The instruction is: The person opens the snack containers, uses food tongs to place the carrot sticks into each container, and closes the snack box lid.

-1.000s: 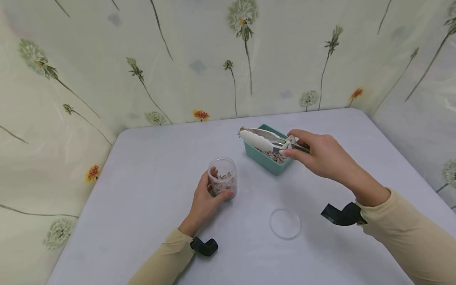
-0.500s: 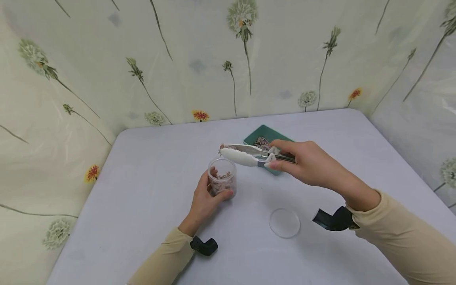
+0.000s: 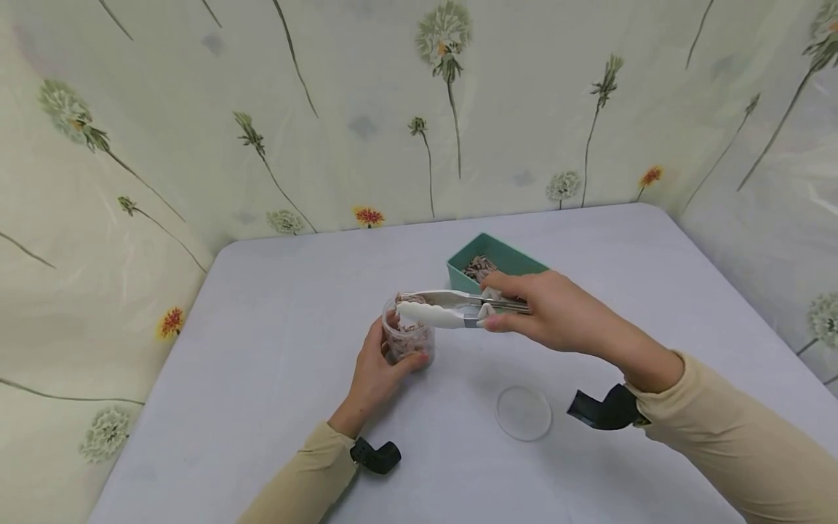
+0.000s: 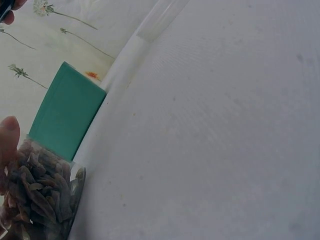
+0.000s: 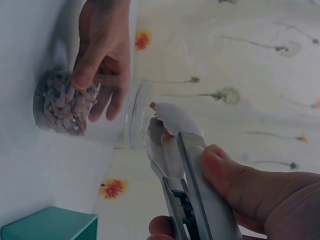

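Observation:
My left hand (image 3: 376, 371) grips a clear plastic jar (image 5: 117, 135) standing upright on the table, its fingers and thumb wrapped round the side. Brownish dried pieces (image 5: 62, 107) fill the jar's lower part. Between thumb and fingers, my right hand (image 3: 556, 313) holds metal tongs (image 3: 435, 311) with white scalloped tips. Those tips pinch a few of the same dried pieces right at the jar's mouth. Behind the right hand stands a green rectangular container (image 3: 507, 256) holding more of these pieces, partly hidden by the hand.
A clear round lid (image 3: 524, 413) lies flat on the white-covered table (image 3: 275, 407), to the right of the jar. Flower-printed sheeting (image 3: 353, 145) rises behind the table and along both sides. A black wrist camera mount juts from each sleeve.
My right hand has carried the tongs and the pinched pieces left and downward, from over the green container to the jar's mouth. The left hand and the jar have stayed in place.

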### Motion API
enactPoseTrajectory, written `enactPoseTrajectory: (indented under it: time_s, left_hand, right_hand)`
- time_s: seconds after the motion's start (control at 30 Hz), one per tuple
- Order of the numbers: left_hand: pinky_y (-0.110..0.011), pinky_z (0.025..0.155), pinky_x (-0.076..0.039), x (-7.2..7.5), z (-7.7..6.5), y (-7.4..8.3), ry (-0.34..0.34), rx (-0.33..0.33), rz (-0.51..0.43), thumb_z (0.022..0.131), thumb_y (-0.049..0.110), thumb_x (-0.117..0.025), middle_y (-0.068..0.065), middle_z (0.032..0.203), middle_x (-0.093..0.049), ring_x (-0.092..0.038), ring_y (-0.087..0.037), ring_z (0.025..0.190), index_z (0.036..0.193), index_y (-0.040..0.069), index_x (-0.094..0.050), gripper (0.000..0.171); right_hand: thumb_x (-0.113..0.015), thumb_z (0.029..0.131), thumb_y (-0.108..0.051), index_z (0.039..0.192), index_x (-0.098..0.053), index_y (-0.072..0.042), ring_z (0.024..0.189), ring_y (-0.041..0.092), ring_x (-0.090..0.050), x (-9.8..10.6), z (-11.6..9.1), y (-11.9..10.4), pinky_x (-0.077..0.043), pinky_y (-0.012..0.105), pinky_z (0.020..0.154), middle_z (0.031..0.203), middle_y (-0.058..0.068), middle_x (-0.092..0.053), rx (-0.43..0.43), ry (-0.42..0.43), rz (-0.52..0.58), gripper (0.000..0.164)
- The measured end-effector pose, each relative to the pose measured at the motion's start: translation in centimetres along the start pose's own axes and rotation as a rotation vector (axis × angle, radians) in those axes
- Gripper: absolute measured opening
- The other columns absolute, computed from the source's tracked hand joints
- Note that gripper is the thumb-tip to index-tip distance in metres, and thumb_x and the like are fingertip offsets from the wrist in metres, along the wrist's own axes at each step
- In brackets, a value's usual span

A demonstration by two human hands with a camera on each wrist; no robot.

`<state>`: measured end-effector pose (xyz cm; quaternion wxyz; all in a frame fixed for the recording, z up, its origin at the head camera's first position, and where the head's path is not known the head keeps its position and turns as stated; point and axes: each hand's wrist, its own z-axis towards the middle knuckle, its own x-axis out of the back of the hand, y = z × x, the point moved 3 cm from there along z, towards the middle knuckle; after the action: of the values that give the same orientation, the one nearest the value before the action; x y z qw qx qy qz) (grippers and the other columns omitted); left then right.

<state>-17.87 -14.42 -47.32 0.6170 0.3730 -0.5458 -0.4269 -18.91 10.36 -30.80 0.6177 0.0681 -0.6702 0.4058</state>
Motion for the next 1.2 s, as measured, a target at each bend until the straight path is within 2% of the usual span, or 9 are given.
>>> enactPoseTrajectory:
  time_s: [0.4,0.63,0.97,1.2]
  left_hand:
    - [-0.053,0.118,-0.037,-0.06,-0.09,-0.04,0.008,0.005,0.006,0.082,0.026,-0.081,-0.009,0.146,-0.048,-0.046,-0.030,0.137,0.149,0.013,-0.034,0.084]
    - [-0.054,0.118,-0.038,-0.08,-0.04,-0.10,0.009,-0.005,0.000,0.082,0.026,-0.081,-0.010,0.144,-0.050,-0.047,-0.030,0.136,0.149,0.013,-0.035,0.083]
    - [-0.055,0.117,-0.038,-0.11,0.00,-0.13,0.013,-0.008,0.006,0.081,0.026,-0.082,-0.010,0.144,-0.050,-0.048,-0.031,0.135,0.149,0.012,-0.035,0.084]
    - [-0.053,0.117,-0.038,-0.08,-0.01,-0.07,0.016,-0.018,0.002,0.080,0.025,-0.083,-0.010,0.147,-0.047,-0.046,-0.031,0.137,0.148,0.011,-0.035,0.084]
  right_hand:
    - [-0.072,0.089,-0.031,0.119,-0.062,-0.014,0.056,0.005,-0.043,-0.40,0.36,-0.23,-0.039,0.020,0.051,0.075,-0.005,-0.059,0.031,-0.014,-0.048,0.035]
    - [-0.073,0.089,-0.030,0.123,-0.062,-0.011,0.058,0.005,-0.047,-0.34,0.55,-0.24,-0.043,0.021,0.054,0.081,-0.006,-0.065,0.043,-0.021,-0.067,0.040]
    - [-0.074,0.087,-0.029,0.120,-0.063,-0.012,0.060,0.006,-0.048,-0.25,0.73,-0.39,-0.044,0.021,0.055,0.082,-0.005,-0.064,0.048,-0.011,-0.065,0.039]
    - [-0.073,0.088,-0.032,0.132,-0.059,-0.008,0.065,0.007,-0.052,0.53,0.55,-0.14,-0.045,0.021,0.057,0.095,0.002,-0.070,0.011,0.015,-0.075,0.051]
